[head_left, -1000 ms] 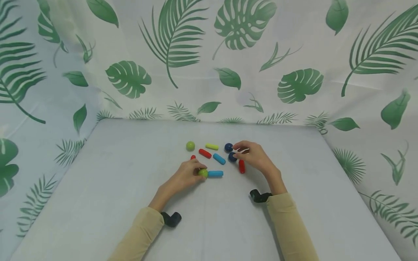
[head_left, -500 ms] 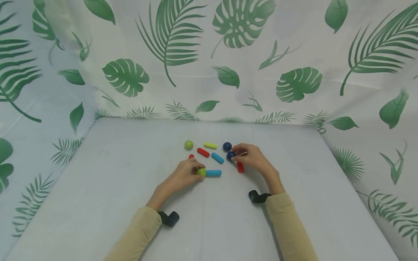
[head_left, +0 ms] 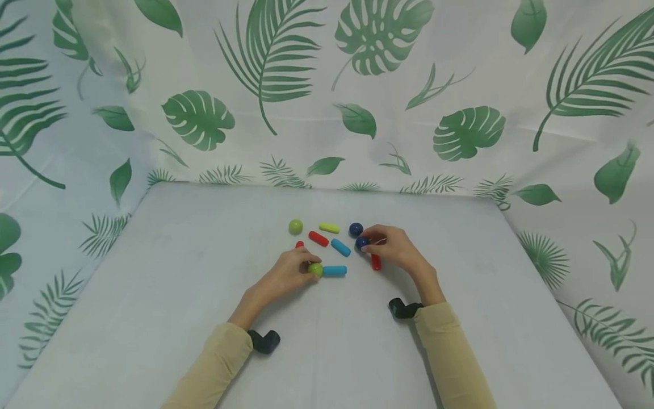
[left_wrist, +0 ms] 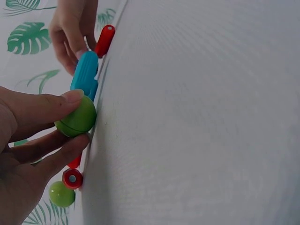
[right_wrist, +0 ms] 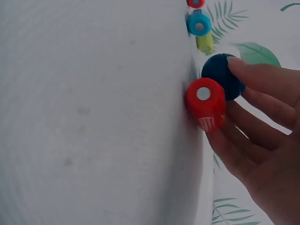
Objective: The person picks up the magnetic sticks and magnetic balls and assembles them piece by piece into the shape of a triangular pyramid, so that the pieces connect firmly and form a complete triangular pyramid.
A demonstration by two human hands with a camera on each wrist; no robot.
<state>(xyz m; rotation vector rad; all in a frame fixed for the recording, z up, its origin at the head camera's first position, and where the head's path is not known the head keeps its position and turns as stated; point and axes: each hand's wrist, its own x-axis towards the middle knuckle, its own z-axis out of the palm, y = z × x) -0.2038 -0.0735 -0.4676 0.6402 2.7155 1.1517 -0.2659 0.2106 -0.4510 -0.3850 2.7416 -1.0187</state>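
Observation:
My left hand pinches a green ball between thumb and fingers; a blue stick touches the ball's right side. In the left wrist view the thumb lies on the green ball, with the blue stick against it. My right hand grips the nearer dark blue ball. A red stick lies just below that ball, partly behind the hand. In the right wrist view the thumb presses on the dark blue ball, beside the red stick.
Behind the hands lie another green ball, a yellow-green stick, a red stick, a second blue stick and another dark blue ball. A red piece shows past my left hand. Leaf-patterned cloth surrounds the white table.
The fingers of my right hand have closed from spread around both dark blue balls onto the nearer one. My left hand still holds the green ball; the view has shifted slightly.

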